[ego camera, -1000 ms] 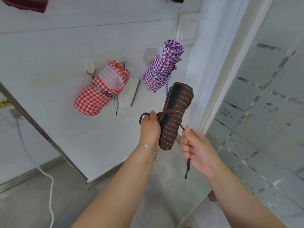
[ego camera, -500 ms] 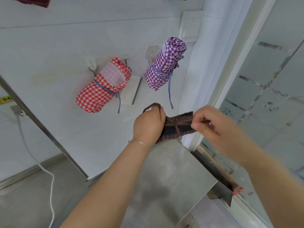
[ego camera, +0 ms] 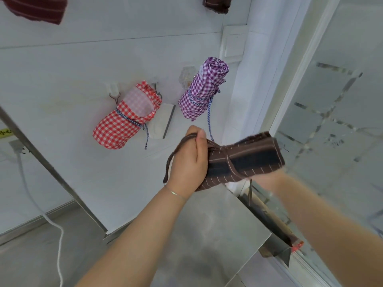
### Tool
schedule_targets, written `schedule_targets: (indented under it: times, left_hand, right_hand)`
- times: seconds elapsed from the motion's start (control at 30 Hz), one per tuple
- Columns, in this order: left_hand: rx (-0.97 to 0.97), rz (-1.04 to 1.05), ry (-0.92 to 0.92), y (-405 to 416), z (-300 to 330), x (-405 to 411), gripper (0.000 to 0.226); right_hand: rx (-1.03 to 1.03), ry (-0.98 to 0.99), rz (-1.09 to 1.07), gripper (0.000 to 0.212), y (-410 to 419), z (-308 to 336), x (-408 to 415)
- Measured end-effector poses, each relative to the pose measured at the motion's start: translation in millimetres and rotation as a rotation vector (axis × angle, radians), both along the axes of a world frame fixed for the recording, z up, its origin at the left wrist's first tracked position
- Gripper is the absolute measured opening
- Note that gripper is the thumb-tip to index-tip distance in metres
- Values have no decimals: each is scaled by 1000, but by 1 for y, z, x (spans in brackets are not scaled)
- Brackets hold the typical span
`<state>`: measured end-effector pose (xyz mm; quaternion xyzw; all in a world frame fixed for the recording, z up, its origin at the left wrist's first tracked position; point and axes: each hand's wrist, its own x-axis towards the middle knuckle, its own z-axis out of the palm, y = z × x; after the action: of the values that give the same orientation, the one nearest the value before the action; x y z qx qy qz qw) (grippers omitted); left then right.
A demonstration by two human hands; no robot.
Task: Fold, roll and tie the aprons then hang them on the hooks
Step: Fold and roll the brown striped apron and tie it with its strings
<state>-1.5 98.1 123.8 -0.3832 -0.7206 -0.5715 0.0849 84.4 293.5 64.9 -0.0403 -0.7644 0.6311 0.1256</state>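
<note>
A brown striped apron roll [ego camera: 244, 160], tied round its middle with its own strap, lies nearly level in front of the wall. My left hand [ego camera: 188, 162] grips its left end and pinches the strap loop [ego camera: 176, 148] under the thumb. My right hand [ego camera: 267, 179] is blurred and mostly hidden behind the roll's right end, so its grip cannot be seen. A red gingham roll [ego camera: 124, 121] hangs tied on the wall by a white hook [ego camera: 114, 94]. A purple gingham roll [ego camera: 203, 90] hangs beside a clear hook [ego camera: 186, 76].
A steel table [ego camera: 207, 235] lies below my arms, with a white cable [ego camera: 51, 224] to its left. A frosted glass door [ego camera: 331, 121] stands at the right. A dark red apron [ego camera: 37, 7] and a brown one [ego camera: 216, 4] hang higher up. A wall switch [ego camera: 233, 42] sits near the corner.
The brown roll has swung from upright to nearly level. My right hand let go of the dangling strap, passed over the roll's right end and now sits behind it.
</note>
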Motion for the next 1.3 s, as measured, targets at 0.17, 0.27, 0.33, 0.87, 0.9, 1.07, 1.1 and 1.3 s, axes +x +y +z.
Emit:
schedule_targets:
  times: [0.17, 0.27, 0.33, 0.87, 0.9, 1.07, 1.1, 1.3]
  left_hand:
    - [63, 103, -607, 9, -21, -19, 41]
    - [32, 152, -930, 16, -42, -27, 46]
    - [-44, 153, -1041, 19, -50, -31, 48]
    - [-647, -232, -643, 18, -46, -22, 39]
    - [-632, -201, -579, 17, -46, -19, 40]
    - [-75, -20, -499, 11, -38, -12, 31]
    - [22, -40, -584, 10, -34, -13, 29]
    - [137, -217, -1152, 8, -41, -13, 28]
  right_hand:
    - [-121, -160, -256, 39, -76, 4, 11]
    - [-52, -95, -387, 33, -99, -4, 14]
    - [127, -104, -446, 28, -106, -5, 15]
    - [1473, 508, -291, 31, -58, 18, 1]
    - [1443, 523, -292, 35, -57, 15, 0]
    - [1278, 434, -207, 33, -57, 1, -1]
    - [1252, 421, -191, 34, -57, -3, 0]
    - [1131, 333, -253, 35, -55, -4, 2]
